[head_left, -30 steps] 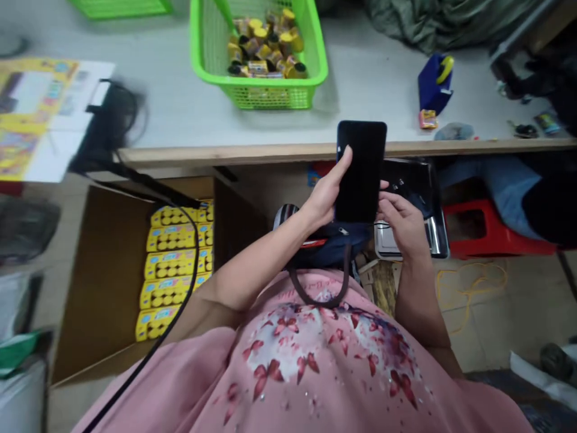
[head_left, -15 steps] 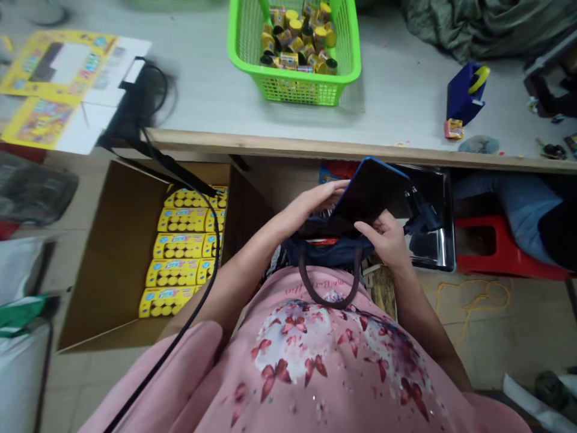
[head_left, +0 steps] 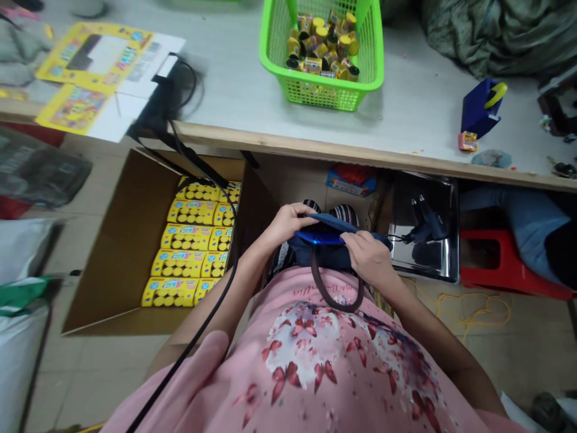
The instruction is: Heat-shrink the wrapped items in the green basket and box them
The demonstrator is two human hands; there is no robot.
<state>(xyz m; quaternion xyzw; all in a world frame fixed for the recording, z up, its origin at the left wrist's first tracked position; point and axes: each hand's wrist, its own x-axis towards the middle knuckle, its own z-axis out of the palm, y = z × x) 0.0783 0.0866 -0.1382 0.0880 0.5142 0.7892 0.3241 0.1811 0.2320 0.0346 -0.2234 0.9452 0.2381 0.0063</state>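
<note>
A dark blue bag [head_left: 336, 258] with a brown loop handle rests on my lap, against the pink shirt. Inside its opening lies a blue-edged flat device [head_left: 319, 239], mostly sunk between the bag's sides. My left hand [head_left: 291, 222] pinches the far rim of the bag at its left end. At the right end, my right hand [head_left: 367, 255] has its fingers closed on the bag's rim, close to the device's edge.
A green basket [head_left: 331, 90] of small yellow-capped tubes stands on the table [head_left: 225, 90]. Below left is a carton [head_left: 108, 252] of yellow packs. A black tray [head_left: 426, 258] with glue guns, a red stool [head_left: 482, 258] and a person's leg [head_left: 518, 216] are right. A black cable crosses my left arm.
The flat device has gone down from above the bag into its opening. Both hands have moved from the device to the bag's rim. The view has shifted slightly.
</note>
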